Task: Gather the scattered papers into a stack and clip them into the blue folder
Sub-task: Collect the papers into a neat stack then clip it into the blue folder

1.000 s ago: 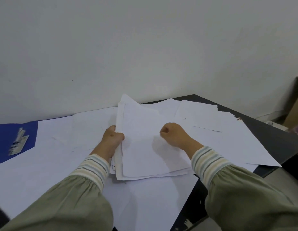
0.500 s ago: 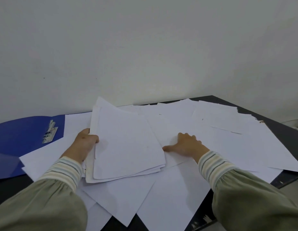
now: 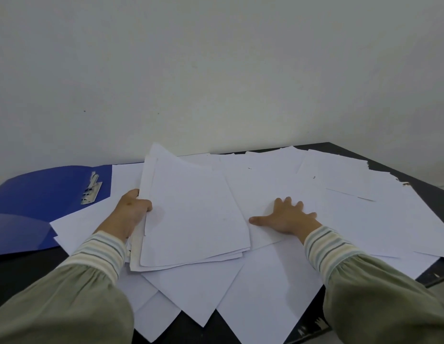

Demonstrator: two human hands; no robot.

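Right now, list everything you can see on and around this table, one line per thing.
gathered stack of papers: one, white, middle of the table, its left edge gripped by the left hand
loose sheets: many, too overlapped to count, white, spread over the table from near edge to far right
blue folder: one, blue, open flat at the left, partly under the sheets
metal clip: one, silver, on the folder's inner face, holding no paper
table: one, black, showing at the left, near and right edges
wall: one, off-white, behind the table
sleeves: two, green with striped cuffs
left hand: grips the stack's left edge
right hand: fingers spread, flat on a loose sheet
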